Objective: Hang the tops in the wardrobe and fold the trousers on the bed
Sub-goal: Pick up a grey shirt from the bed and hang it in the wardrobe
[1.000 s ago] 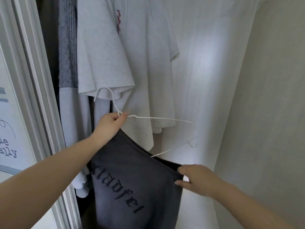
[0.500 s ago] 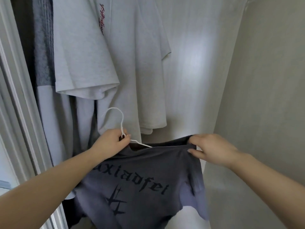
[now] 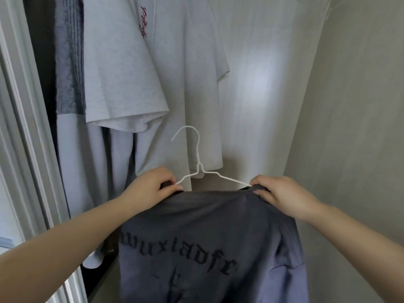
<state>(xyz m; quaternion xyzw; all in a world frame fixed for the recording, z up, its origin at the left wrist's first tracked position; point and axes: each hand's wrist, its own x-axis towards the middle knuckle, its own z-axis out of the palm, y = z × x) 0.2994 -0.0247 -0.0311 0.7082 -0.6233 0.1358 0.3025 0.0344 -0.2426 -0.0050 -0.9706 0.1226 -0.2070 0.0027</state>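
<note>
A dark grey T-shirt [image 3: 207, 241] with black gothic lettering hangs in front of me on a thin white wire hanger [image 3: 197, 158], whose hook stands free above the neckline. My left hand [image 3: 150, 186] pinches the shirt's left shoulder over the hanger arm. At the other end my right hand [image 3: 282, 193] grips the right shoulder where the wire goes under the cloth. Both hands are level, inside the open wardrobe. The hanger's lower bar is hidden by the shirt.
A light grey T-shirt [image 3: 135, 68] with small red script hangs at upper left, with a grey knit top [image 3: 70, 57] and dark garments beside it. The white wardrobe back panel [image 3: 262, 84] and right side wall [image 3: 354, 127] enclose the space; the door frame [image 3: 24, 127] is at left.
The dark shirt now sits across both hanger arms and is higher. My left hand moved from the hanger's neck to the left shoulder; my right hand drew the right shoulder outward.
</note>
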